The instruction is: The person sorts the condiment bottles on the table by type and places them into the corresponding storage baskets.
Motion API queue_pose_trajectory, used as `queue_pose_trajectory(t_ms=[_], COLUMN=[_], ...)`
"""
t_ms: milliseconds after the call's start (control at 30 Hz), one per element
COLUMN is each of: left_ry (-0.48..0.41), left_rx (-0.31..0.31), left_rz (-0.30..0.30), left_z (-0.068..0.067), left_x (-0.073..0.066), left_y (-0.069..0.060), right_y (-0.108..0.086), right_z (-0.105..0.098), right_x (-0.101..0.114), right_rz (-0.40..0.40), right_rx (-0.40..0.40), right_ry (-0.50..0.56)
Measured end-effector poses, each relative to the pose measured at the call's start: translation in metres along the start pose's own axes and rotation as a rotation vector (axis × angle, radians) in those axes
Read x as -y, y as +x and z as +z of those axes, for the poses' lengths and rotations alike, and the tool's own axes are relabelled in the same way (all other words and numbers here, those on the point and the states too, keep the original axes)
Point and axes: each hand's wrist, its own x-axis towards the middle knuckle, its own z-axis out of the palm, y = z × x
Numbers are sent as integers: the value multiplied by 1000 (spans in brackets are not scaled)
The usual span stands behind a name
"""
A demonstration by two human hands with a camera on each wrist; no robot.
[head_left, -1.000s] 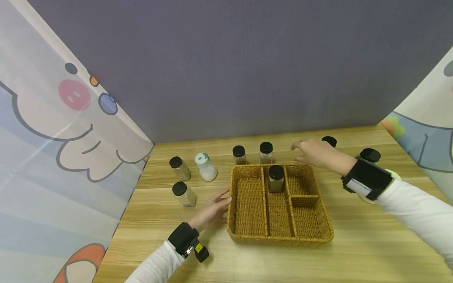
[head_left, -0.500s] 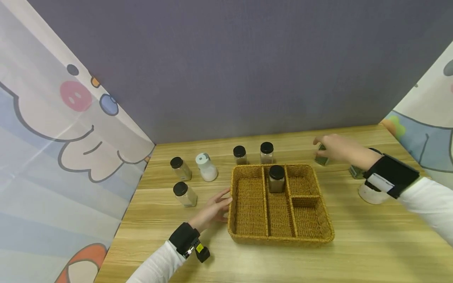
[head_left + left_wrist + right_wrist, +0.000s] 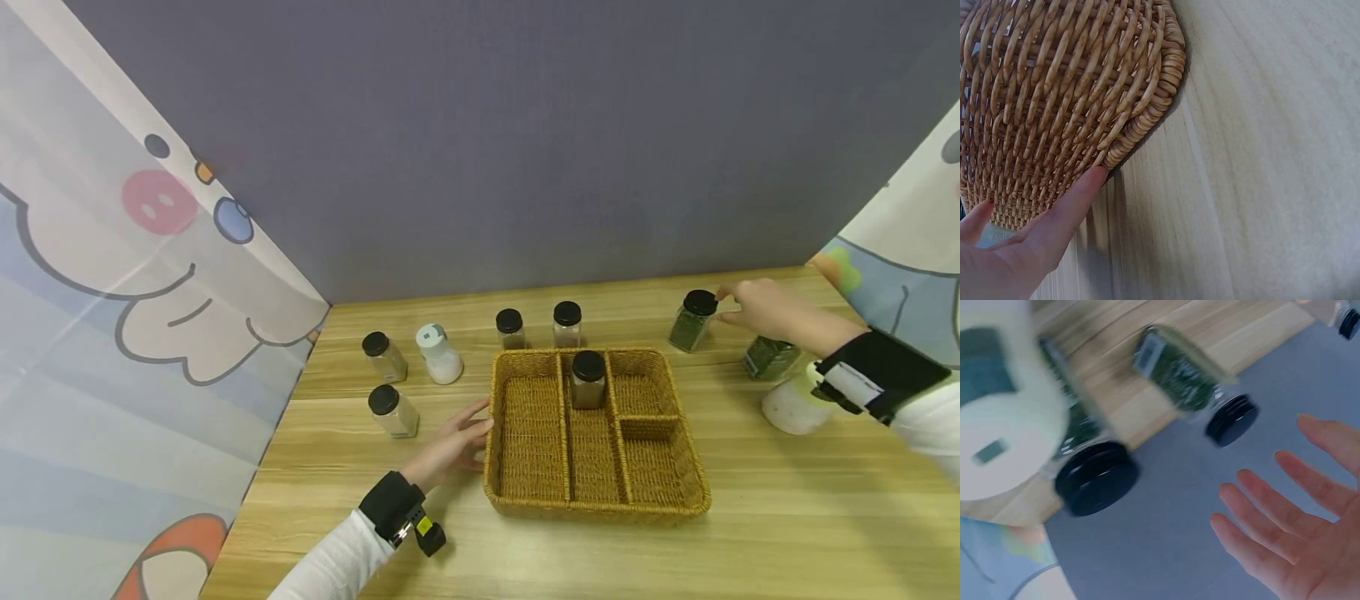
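Right hand [image 3: 772, 315] spread wide, holding nothing, just beside green-filled jar [image 3: 690, 327] on table [image 3: 750, 558] past basket [image 3: 527, 437]; stray fingertip might topple jar. Left hand [image 3: 448, 446], fingers fairly straight, touches basket's left side; hard push could skid it.

Seven black-lidded jars [image 3: 386, 358] are in view: two left of the basket [image 3: 600, 506], two just behind it, two with green contents [image 3: 686, 331] toward the right and one inside it; the white bottles [image 3: 442, 362] with pale caps number two, one on either side of the basket; there is one basket, with four compartments [image 3: 528, 442], two long and two short, parted by three dividers [image 3: 562, 433]; one table [image 3: 525, 558] carries all of these; one left hand [image 3: 450, 446] and one right hand [image 3: 772, 310] make two hands, along with two black wristbands [image 3: 392, 504] and two white sleeves [image 3: 330, 554], one of each to an arm.
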Motion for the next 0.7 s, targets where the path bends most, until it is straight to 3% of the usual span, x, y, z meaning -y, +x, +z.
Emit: queue_pose_trajectory(t_ms=[200,333,467,567,700], left_ry=[21,27,26,42,36], left_rx=[9,5,-1,17,39], left_rz=[19,16,14,29,41], left_z=[-1,-7,-7,-4,-9], left_x=[3,12,13,8,13], left_y=[0,6,6,2,5], right_y=[-9,-14,-17,-17,-18], right_z=[0,1,2,3,6], right_x=[-23,-34,-41,-45,-49], right_rz=[35,76,115,109,96], right_rx=[-9,2,40,47,57], right_ry=[-59,-54,-14,-29,-59])
